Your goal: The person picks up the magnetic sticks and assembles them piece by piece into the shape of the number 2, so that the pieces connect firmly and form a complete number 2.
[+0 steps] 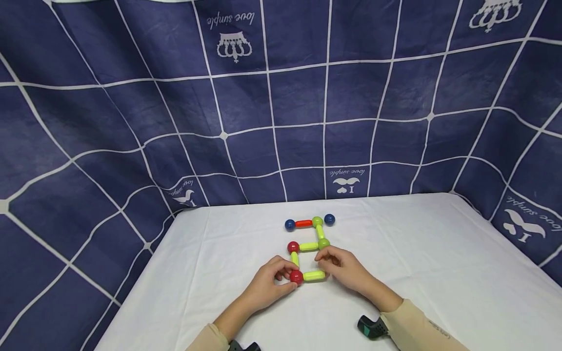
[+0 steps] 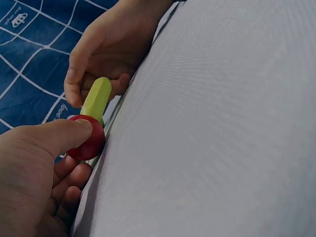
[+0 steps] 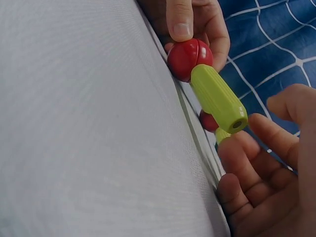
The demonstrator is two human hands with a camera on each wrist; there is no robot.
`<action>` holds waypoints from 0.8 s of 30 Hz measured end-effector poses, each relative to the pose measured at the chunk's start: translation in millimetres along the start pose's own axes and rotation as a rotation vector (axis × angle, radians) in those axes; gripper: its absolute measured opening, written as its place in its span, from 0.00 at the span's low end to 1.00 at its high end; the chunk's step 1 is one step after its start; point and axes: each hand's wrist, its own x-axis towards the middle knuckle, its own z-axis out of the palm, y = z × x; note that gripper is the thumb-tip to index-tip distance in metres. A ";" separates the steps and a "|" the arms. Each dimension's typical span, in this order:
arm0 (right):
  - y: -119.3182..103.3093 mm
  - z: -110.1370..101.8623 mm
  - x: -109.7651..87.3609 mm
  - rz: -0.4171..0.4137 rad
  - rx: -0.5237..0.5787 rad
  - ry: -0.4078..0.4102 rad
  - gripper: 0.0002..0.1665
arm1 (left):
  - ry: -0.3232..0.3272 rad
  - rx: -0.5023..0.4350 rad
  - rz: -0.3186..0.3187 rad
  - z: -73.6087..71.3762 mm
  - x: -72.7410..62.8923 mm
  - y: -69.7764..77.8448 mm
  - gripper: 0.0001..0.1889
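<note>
My left hand (image 1: 267, 286) pinches the nearest red ball (image 1: 296, 277), thumb on one side and fingers on the other. From that ball a yellow-green rod (image 1: 314, 276) points right, its far end bare in the right wrist view. My right hand (image 1: 344, 269) is beside that end, fingers loosely bent and holding nothing. Another yellow-green rod (image 1: 295, 259) runs back to a second red ball (image 1: 293, 247). A third rod (image 1: 309, 246) joins it to a green ball (image 1: 324, 243), partly behind the right hand.
Farther back, a yellow-green rod (image 1: 320, 232) leads to another green ball (image 1: 317, 222). A red rod (image 1: 303, 224) links it to a blue ball (image 1: 290, 224). A separate blue ball (image 1: 330, 219) lies at right. A white cloth (image 1: 219, 253) covers the table, with a blue checked curtain (image 1: 298, 97) behind.
</note>
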 end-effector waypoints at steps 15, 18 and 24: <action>-5.6 -26.6 22.6 0.179 -0.051 0.346 0.10 | 0.008 -0.016 0.015 0.9 -1.6 0.9 0.17; -3.3 -33.7 34.2 0.183 -0.098 0.387 0.13 | 0.005 -0.019 0.015 1.2 -1.7 1.1 0.17; 5.6 -39.7 59.8 0.186 -0.189 0.402 0.20 | 0.008 -0.011 0.010 0.7 -1.8 0.5 0.17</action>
